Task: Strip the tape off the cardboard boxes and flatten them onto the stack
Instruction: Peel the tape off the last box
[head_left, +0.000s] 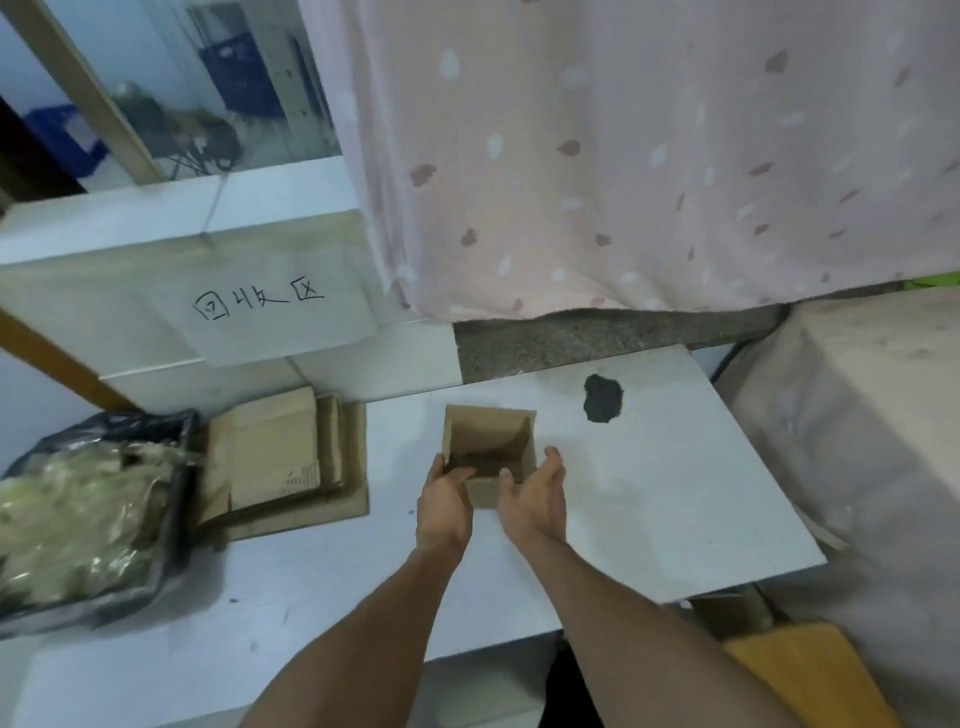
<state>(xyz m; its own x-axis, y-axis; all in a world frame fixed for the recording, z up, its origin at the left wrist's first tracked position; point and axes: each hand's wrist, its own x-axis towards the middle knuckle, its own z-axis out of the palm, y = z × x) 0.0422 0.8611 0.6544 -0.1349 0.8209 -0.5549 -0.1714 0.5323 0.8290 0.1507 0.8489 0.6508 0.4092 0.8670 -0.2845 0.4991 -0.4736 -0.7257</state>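
Note:
A small open cardboard box stands on the white table, its open top facing up. My left hand grips its near left wall, thumb outside and fingers curled into the opening. On the near right corner, my right hand holds the box with its thumb hooked over the rim and fingers along the right side. Left of the box lies the stack of flattened cardboard.
A black bag full of crumpled tape and plastic sits at far left. A dark patch marks the table behind the box. A pink curtain hangs behind, a covered block at right, a yellow stool near right.

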